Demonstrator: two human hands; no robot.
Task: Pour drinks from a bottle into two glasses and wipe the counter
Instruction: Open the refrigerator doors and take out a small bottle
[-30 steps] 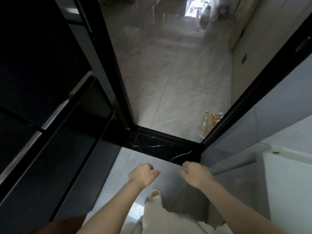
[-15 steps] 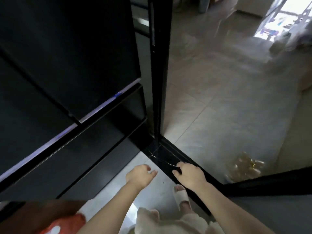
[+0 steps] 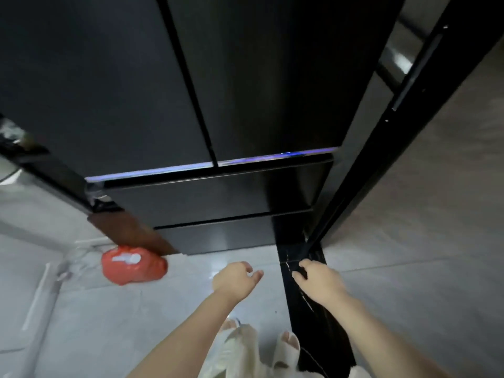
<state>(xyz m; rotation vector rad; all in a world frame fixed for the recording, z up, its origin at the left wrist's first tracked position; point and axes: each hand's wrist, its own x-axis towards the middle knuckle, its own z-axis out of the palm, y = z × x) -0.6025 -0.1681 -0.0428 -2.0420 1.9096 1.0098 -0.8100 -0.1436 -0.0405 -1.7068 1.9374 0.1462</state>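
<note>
Bottle and glasses are nowhere in my view, and neither is the counter; what fills it is a tall dark refrigerator (image 3: pixel 245 91) straight ahead of me. It has 2 upper doors split by a vertical seam, with a thin blue-lit strip along their lower edge, and 2 drawer fronts stacked beneath, all closed.

My left hand (image 3: pixel 236 279) hangs in front of me over the pale floor tiles (image 3: pixel 109 323), fingers loosely curled and the thumb out to the right, holding nothing. My right hand (image 3: pixel 319 279) is just beside it, level with it, fingers bent loosely downward and also holding nothing; it sits over the black marble threshold strip (image 3: pixel 300 304) that runs along the floor from the fridge's right corner towards me. Neither hand touches the refrigerator.

A black door frame (image 3: pixel 395 137) rises from that strip at the right, with grey floor beyond it. To the left of the fridge a brown panel (image 3: pixel 128 230) leans at its side, and a red bag (image 3: pixel 133 266) lies on the floor at the foot of it. My 2 white slippers (image 3: pixel 286 347) show at the bottom, the right one at the edge of the black strip.
</note>
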